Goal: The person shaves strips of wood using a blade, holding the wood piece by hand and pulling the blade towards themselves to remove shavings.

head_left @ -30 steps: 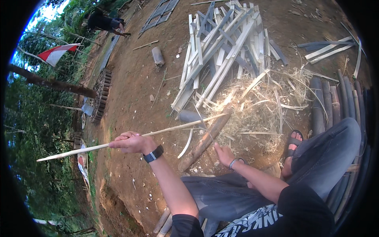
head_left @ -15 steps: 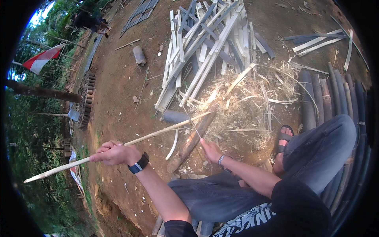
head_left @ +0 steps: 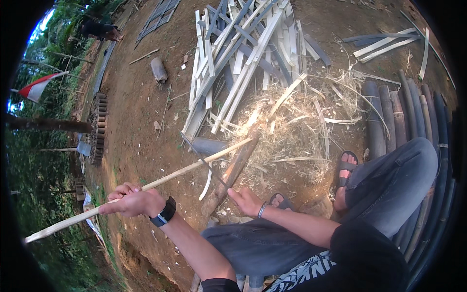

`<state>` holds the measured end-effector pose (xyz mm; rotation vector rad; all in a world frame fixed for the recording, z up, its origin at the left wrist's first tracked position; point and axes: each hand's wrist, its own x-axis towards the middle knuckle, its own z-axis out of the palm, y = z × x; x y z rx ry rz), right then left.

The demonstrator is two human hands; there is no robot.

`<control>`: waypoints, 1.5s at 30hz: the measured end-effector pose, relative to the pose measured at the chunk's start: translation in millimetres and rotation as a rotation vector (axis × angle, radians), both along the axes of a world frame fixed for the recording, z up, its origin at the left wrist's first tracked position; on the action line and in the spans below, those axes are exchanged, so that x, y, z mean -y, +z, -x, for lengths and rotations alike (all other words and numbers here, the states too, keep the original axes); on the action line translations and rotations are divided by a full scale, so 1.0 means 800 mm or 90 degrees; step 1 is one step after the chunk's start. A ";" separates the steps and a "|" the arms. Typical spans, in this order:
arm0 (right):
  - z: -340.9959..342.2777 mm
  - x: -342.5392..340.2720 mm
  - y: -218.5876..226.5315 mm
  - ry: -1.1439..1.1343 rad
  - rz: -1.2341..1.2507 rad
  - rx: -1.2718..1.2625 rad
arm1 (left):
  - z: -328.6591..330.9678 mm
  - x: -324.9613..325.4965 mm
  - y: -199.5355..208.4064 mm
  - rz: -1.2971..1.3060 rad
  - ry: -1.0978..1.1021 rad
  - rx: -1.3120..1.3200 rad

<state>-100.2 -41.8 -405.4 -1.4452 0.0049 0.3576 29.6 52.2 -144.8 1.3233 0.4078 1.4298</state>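
My left hand point(head_left: 132, 200), wearing a dark watch, is closed around a long pale bamboo stick point(head_left: 177, 173). The stick slants from the far left up to the middle, its far end against a brown log point(head_left: 221, 192) on the ground. Held in my right hand point(head_left: 248, 202) is a thin dark-bladed knife point(head_left: 217, 175); its handle is hidden by the fingers. The blade crosses the stick about midway between my left hand and the log.
Pale shavings point(head_left: 301, 146) are heaped beyond the log. A pile of split bamboo strips point(head_left: 243, 58) lies farther off, near a bamboo piece point(head_left: 209, 145). Dark bamboo poles point(head_left: 374, 121) line the right side. A person point(head_left: 99, 30) bends at the far left.
My right hand has drawn the knife back toward me along the stick, from near the log. My left hand and the stick have shifted slightly left and down in view.
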 end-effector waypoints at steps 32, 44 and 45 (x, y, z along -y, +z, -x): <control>-0.038 0.068 -0.103 -0.069 -0.072 -0.443 | 0.017 -0.015 -0.004 -0.003 -0.326 0.037; -0.024 0.041 -0.110 -0.096 -0.114 -0.435 | 0.012 -0.013 -0.011 -0.059 -0.310 0.027; -0.005 0.031 -0.091 -0.066 -0.085 -0.329 | 0.014 -0.015 -0.015 -0.050 -0.302 0.019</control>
